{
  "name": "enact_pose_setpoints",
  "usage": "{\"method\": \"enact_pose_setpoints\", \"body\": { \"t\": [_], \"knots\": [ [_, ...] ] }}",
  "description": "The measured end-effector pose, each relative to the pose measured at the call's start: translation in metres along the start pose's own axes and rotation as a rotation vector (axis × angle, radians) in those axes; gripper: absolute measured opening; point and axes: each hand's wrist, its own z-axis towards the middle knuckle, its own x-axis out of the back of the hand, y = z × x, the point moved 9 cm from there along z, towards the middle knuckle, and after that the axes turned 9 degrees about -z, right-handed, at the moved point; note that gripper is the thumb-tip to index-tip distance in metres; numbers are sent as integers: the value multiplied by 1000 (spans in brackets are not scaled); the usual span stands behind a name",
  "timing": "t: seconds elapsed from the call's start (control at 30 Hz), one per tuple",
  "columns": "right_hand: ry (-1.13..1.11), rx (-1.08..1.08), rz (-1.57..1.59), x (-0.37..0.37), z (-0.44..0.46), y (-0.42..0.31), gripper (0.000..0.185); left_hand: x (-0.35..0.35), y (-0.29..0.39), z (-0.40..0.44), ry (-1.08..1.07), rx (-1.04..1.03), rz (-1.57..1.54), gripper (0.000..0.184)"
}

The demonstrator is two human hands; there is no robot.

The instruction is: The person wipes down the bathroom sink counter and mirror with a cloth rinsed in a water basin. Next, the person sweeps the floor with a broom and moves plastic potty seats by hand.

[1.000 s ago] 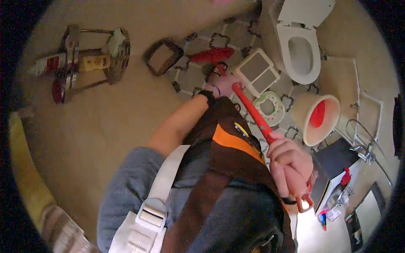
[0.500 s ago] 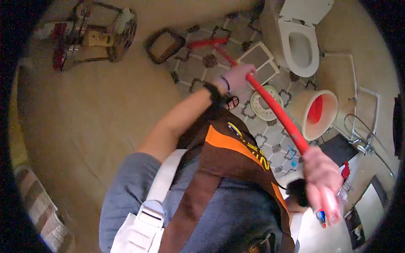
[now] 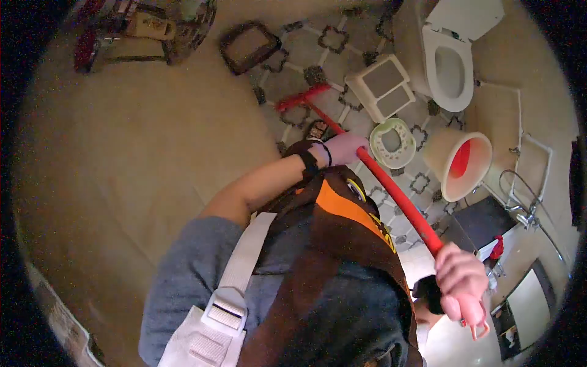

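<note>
A red long-handled floor wiper runs slantwise across the view. Its crosswise red head rests on the patterned tile floor. My left hand is closed around the lower part of the pole, with dark bands on the wrist. Near the top end, my right hand grips the pole with fingers wrapped round it. A pink hanging loop sticks out past that hand. One sandalled foot shows just beside the pole, close to the left hand.
A white step stool, a pale green ring-shaped seat and a tipped-looking bucket with red inside stand right of the pole. Behind them is a toilet. A dark-framed basket lies at the wall; pipes and taps line the right.
The wiper's head and my left hand have come back toward my body across the tiles. My foot shows farther forward. Both hands keep their hold, and the view has shifted slightly.
</note>
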Motion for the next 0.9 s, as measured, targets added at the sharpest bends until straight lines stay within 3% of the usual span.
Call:
{"method": "enact_pose_setpoints", "body": {
  "t": [0.1,0.17,0.2,0.23,0.37,0.47,0.6,0.7,0.73,0.77,0.83,0.9],
  "knots": [
    [-10,124,6,-15,2,-10,16,45,-17,-14,60,76,-41,20],
    [223,285,34,-33,16,23,16,106,-44,-26,203,117,83,21],
    [190,98,-103,-47,33,46,17,117,-71,-32,208,87,108,18],
    [157,41,-39,-57,49,68,18,126,-97,-39,212,59,136,16],
    [-26,81,-23,-78,56,64,22,100,-112,-55,280,-58,44,15],
    [-173,80,31,-81,55,45,23,74,-69,-71,269,57,103,16],
    [-201,20,66,-67,48,39,28,55,-46,-70,137,-55,122,19],
    [539,-68,122,-5,42,26,30,68,-23,-55,357,115,-206,23],
    [685,-43,239,16,31,19,33,76,-3,-52,419,128,-210,23],
    [608,29,229,31,29,-1,32,84,16,-49,482,140,-215,23],
    [667,190,265,77,15,-37,25,88,78,-56,586,108,-26,22],
    [313,281,443,112,31,-65,31,89,101,-68,666,98,13,21]
  ]
}}
